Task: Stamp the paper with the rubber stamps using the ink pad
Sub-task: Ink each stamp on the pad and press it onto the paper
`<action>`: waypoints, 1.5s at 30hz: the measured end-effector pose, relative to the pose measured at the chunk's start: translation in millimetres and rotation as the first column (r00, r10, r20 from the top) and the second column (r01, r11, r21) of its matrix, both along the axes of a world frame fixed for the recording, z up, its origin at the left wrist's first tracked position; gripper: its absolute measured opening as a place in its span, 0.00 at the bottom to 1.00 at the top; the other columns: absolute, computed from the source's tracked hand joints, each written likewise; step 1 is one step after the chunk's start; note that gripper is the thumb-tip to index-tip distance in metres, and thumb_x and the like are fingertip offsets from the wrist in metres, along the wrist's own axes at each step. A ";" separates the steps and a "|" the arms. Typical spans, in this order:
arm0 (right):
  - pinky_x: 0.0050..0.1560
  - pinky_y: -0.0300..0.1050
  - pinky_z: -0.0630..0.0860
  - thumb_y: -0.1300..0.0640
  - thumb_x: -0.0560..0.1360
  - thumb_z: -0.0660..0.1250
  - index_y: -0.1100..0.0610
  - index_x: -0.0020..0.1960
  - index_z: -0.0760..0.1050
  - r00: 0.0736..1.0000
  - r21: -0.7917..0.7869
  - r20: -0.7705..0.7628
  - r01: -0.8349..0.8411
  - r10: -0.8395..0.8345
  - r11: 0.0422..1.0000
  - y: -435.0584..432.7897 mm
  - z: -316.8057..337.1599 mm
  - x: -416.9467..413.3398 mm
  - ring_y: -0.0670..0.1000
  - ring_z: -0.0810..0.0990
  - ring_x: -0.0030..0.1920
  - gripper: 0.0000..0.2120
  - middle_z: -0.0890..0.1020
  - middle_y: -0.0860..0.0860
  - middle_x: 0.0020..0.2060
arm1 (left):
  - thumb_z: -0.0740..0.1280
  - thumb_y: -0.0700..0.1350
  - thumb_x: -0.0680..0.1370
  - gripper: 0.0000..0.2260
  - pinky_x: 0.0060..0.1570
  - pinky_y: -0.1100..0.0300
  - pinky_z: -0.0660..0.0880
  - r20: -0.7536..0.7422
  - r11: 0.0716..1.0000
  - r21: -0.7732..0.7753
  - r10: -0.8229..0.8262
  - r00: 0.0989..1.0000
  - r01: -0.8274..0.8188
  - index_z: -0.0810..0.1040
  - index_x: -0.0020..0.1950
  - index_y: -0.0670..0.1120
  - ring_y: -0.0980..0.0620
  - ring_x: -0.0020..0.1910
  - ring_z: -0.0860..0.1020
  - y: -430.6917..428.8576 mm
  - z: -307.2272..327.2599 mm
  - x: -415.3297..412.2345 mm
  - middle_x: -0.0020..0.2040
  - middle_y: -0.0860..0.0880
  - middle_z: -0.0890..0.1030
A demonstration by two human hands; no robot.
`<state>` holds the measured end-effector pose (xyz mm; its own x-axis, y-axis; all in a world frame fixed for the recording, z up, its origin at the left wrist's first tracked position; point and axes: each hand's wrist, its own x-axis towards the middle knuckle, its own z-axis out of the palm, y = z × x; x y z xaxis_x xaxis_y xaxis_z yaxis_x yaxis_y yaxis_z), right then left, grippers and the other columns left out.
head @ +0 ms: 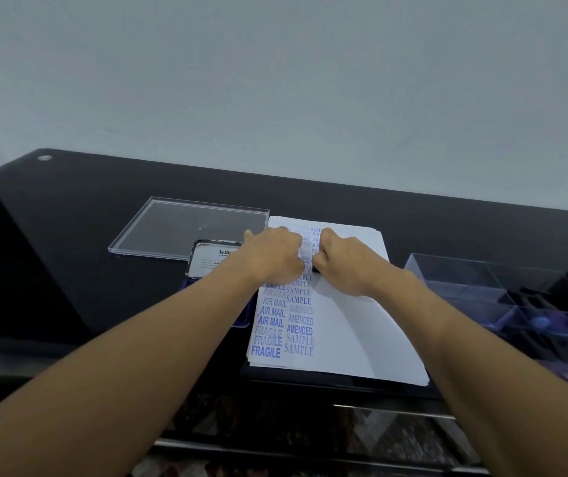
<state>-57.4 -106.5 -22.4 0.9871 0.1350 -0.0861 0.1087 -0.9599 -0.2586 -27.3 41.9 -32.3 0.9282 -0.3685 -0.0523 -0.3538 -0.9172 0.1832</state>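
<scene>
Curling tight around what looks like a small dark stamp [316, 269], the right hand [344, 263] holds it down on the far half of the stamped paper [351, 325]. The left hand [272, 256] rests bent-fingered just beside it; I cannot tell whether it grips anything. The open ink pad [212, 259] sits just left of the sheets.

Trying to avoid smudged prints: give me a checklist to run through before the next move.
1. Right hand grip on rubber stamp: ok, fingers curled round it.
2. Left hand resting on paper, steadying it: ok.
3. Blank space on paper's right side: ok.
4. Ink pad open left of paper: ok.
5. Stamp face inked: cannot tell, hidden.
6. Stamp square to printed rows: cannot tell.
</scene>
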 end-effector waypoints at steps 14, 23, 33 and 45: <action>0.34 0.49 0.66 0.53 0.82 0.54 0.57 0.51 0.63 1.000 0.027 0.021 0.023 -0.023 0.999 0.0 -2.1 1.5 0.53 0.72 0.35 0.07 0.74 0.54 0.36 | 0.59 0.47 0.79 0.17 0.67 0.41 0.67 0.034 1.000 -0.028 -0.007 0.999 0.008 0.74 0.67 0.46 0.45 0.65 0.74 5.3 7.6 -3.7 0.67 0.47 0.75; 0.36 0.49 0.69 0.53 0.80 0.56 0.57 0.47 0.68 0.995 0.108 0.044 0.079 -0.084 0.991 -0.4 23.7 1.3 0.55 0.75 0.41 0.08 0.77 0.54 0.43 | 0.60 0.47 0.80 0.16 0.67 0.43 0.67 0.105 0.995 -0.101 0.020 0.994 -0.009 0.74 0.66 0.45 0.44 0.65 0.73 18.2 24.2 -15.0 0.67 0.46 0.75; 0.41 0.47 0.73 0.53 0.78 0.59 0.53 0.45 0.72 0.987 0.209 0.150 0.033 -0.066 0.977 0.6 69.0 -7.2 0.52 0.78 0.44 0.06 0.80 0.50 0.45 | 0.59 0.47 0.81 0.15 0.67 0.42 0.68 0.133 0.976 -0.208 0.097 0.986 -0.068 0.74 0.67 0.47 0.45 0.63 0.74 55.8 50.4 -27.1 0.66 0.47 0.75; 0.33 0.41 0.70 0.57 0.79 0.61 0.56 0.49 0.74 0.986 0.185 0.169 -0.041 0.009 0.982 26.6 76.2 -28.9 0.48 0.75 0.35 0.04 0.78 0.44 0.39 | 0.59 0.48 0.82 0.20 0.71 0.49 0.66 0.125 0.949 -0.287 0.173 0.977 -0.132 0.68 0.74 0.48 0.48 0.71 0.69 101.2 53.9 -55.1 0.74 0.48 0.69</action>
<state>-86.3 -79.8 53.7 0.9815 0.1578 0.1084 0.1888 -0.8927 -0.4092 -82.4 143.2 21.6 0.9641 -0.2024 0.1716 -0.2554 -0.8834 0.3928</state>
